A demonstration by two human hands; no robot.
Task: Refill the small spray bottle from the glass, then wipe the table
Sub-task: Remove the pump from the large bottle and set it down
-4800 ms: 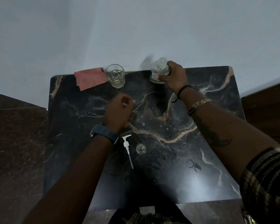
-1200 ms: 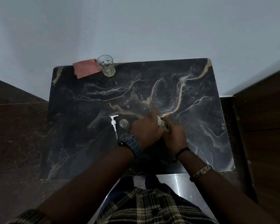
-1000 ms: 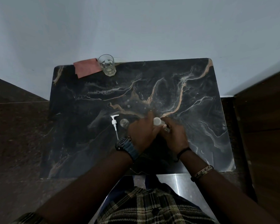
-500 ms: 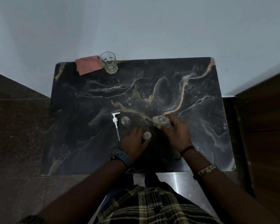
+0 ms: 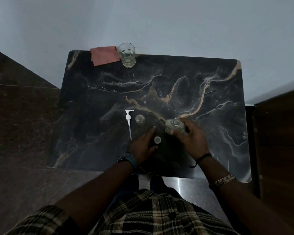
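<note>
My right hand (image 5: 193,139) grips the small clear spray bottle (image 5: 174,127), which stands on the dark marble table (image 5: 210,102) with its neck uncovered. Just to its left, my left hand (image 5: 143,145) holds a small round whitish cap (image 5: 157,140) low over the table, index finger stretched forward. The drinking glass (image 5: 126,55), with a little pale liquid in its bottom, stands at the table's back left edge. A pink cloth (image 5: 104,55) lies flat beside it on the left.
A white pump head with a long dip tube (image 5: 129,123) lies left of my left hand. A small clear round cap (image 5: 139,119) sits next to it. Droplets dot the table's middle. A pale wall stands behind the table, and dark floor lies to the left.
My right hand brought the bottle from the back of the table to the near middle. My left hand lifted the cap off its neck and drew it left and toward me.
</note>
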